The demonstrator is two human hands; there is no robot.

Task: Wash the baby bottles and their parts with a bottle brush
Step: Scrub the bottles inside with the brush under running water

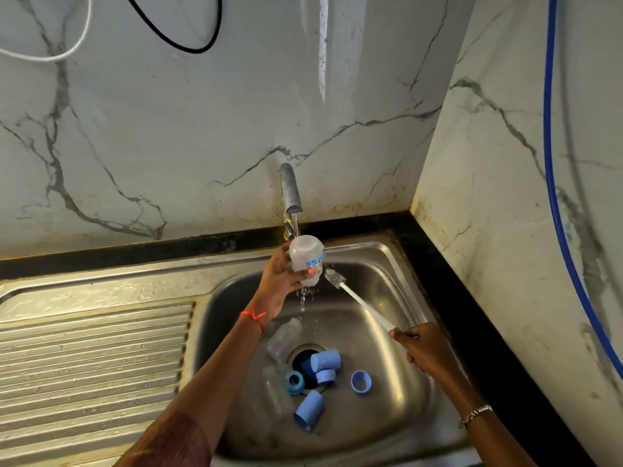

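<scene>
My left hand [278,284] holds a clear plastic baby bottle with a blue and orange picture [306,256] right under the grey metal tap [290,190]. My fingers curl round its side. Water drips from the low end of the bottle.

My right hand [426,348] is far from the tap, nearer to me and to the right. It grips the end of the long white bottle brush [360,301]. The brush slants up toward the tap. Its bristly grey head is just below and to the right of the tap's mouth. I cannot tell if it touches the bottle.

Well below the tap, on the floor of the shiny steel sink [387,264], lie the other parts. There are two tall light blue plastic caps [326,358] on their sides, two round blue rings [361,382] and another clear bottle [283,335] lying down.

Left of the tap, the sink has a ribbed steel draining board [91,358]. A black stone bench [438,264] runs behind the tap.
</scene>
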